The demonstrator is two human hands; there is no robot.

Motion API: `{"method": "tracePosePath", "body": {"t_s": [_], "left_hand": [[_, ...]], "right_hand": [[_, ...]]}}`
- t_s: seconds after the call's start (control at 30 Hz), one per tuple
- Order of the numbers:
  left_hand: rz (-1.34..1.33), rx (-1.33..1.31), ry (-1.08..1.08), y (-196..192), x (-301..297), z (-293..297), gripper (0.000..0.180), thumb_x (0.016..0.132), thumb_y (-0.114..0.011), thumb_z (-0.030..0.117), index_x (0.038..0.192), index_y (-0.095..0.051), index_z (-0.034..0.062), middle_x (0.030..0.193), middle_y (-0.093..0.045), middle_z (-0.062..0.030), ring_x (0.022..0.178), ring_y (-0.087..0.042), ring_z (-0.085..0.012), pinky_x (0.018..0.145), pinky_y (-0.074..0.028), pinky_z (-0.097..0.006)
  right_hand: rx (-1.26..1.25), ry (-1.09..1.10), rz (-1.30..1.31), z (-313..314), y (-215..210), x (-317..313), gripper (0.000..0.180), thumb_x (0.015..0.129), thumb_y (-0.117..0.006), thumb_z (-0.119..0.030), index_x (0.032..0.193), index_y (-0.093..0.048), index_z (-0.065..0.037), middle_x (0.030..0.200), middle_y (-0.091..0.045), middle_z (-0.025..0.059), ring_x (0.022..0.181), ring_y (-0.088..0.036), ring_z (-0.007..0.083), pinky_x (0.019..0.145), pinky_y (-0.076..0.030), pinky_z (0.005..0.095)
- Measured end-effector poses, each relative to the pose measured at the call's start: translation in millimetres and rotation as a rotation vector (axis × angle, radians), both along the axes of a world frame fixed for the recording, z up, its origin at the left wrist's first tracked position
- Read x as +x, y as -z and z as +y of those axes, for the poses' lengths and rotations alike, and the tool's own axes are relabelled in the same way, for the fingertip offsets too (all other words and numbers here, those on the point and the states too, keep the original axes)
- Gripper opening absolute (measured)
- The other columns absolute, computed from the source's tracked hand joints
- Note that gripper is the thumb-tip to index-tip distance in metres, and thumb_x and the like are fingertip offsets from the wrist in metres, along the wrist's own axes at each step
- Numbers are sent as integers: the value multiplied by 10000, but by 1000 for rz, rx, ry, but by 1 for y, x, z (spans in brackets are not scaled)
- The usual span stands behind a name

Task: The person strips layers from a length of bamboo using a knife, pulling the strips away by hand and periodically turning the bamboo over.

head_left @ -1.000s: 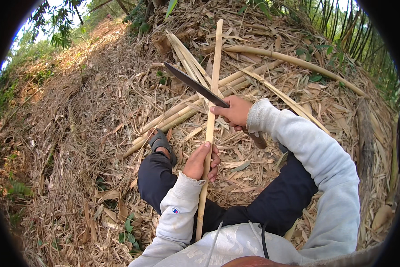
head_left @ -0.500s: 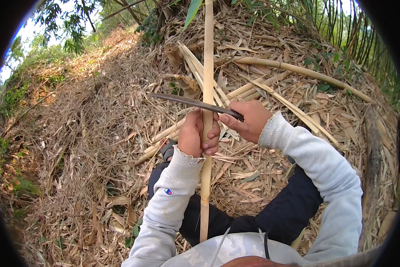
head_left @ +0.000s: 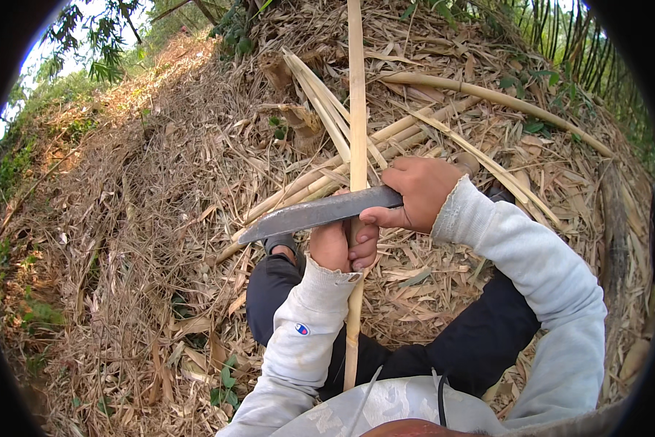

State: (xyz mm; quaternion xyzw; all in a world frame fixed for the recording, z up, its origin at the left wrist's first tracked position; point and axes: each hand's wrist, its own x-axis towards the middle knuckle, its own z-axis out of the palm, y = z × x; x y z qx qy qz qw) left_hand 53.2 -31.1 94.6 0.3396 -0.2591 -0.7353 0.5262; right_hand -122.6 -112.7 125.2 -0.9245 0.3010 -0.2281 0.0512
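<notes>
A long pale bamboo strip [head_left: 357,109] stands nearly upright in front of me, running from my lap to the top of the picture. My left hand [head_left: 338,246] grips it about halfway up. My right hand [head_left: 415,193] holds the handle of a broad dark knife [head_left: 316,213], whose blade lies almost level across the strip, pointing left, just above my left hand. Both arms wear light grey sleeves. My legs in dark trousers [head_left: 276,288] are folded under the strip.
Dry bamboo leaves and husks cover a sloping mound all around. Several split bamboo strips [head_left: 320,98] and a long bamboo pole [head_left: 488,95] lie on the heap behind. Green bamboo stems [head_left: 575,36] stand at the upper right, bushes at the upper left.
The knife came down from a raised slant to lie level across the strip. My left hand slid up the strip to just under the blade, and the strip now stands more upright.
</notes>
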Motion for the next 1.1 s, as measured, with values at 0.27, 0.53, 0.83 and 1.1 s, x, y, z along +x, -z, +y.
{"method": "tracePosePath", "body": {"t_s": [0.27, 0.53, 0.83, 1.1], "left_hand": [[-55, 64, -52, -6, -3, 2, 342, 1023, -263, 382, 928, -446, 110, 565, -328, -2, 350, -209, -84, 311, -207, -250], [24, 81, -68, -3, 8, 9, 271, 1023, -284, 364, 965, -419, 136, 571, -341, -21, 350, -195, -79, 311, -186, -251], [-41, 63, -25, -9, -2, 4, 309, 1029, -262, 384, 965, -429, 132, 564, -314, 6, 353, -190, -73, 318, -179, -245], [19, 128, 37, -6, -13, 3, 325, 1030, -270, 374, 971, -436, 101, 564, -317, -1, 358, -198, -79, 314, -180, -254]], "right_hand": [[205, 252, -16, -48, -5, -10, 846, 846, -318, -794, 739, -637, -18, 667, -623, 173, 666, -648, 366, 635, -530, 428], [-66, 25, 26, -22, 4, 8, 800, 835, -376, -783, 735, -607, -24, 631, -618, 159, 628, -647, 340, 605, -524, 419], [-31, -12, 80, -37, -1, -10, 770, 845, -391, -764, 751, -612, -32, 638, -603, 156, 641, -629, 347, 635, -513, 430], [90, 359, -118, -87, -1, -40, 768, 905, -329, -713, 775, -622, -15, 628, -578, 196, 647, -605, 383, 631, -488, 441]]}}
